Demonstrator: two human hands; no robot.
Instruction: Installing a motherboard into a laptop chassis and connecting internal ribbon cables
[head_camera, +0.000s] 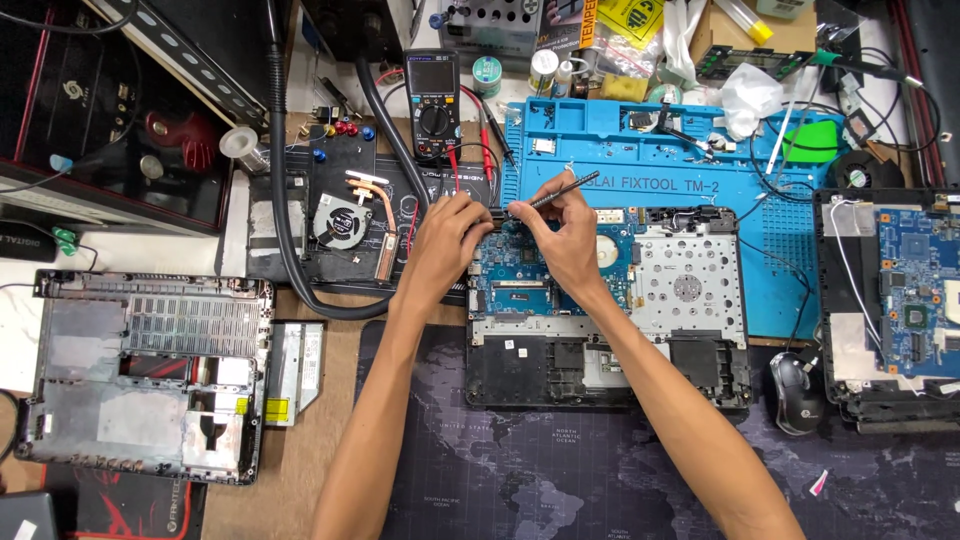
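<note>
An opened laptop chassis (640, 340) lies in front of me with its blue circuit board (510, 275) exposed at the upper left. My right hand (562, 232) pinches a thin dark tool (560, 190) whose tip points down at the board's top left edge. My left hand (448, 240) rests its curled fingers on that same corner of the chassis, touching it beside the tool tip. What lies under the fingertips is hidden.
A laptop bottom cover (150, 375) and an optical drive (297, 365) lie at left. A cooling fan with copper heat pipe (350, 215) and a multimeter (433, 105) sit behind. A blue work mat (780, 150), a mouse (795, 390) and another opened laptop (890, 300) are at right.
</note>
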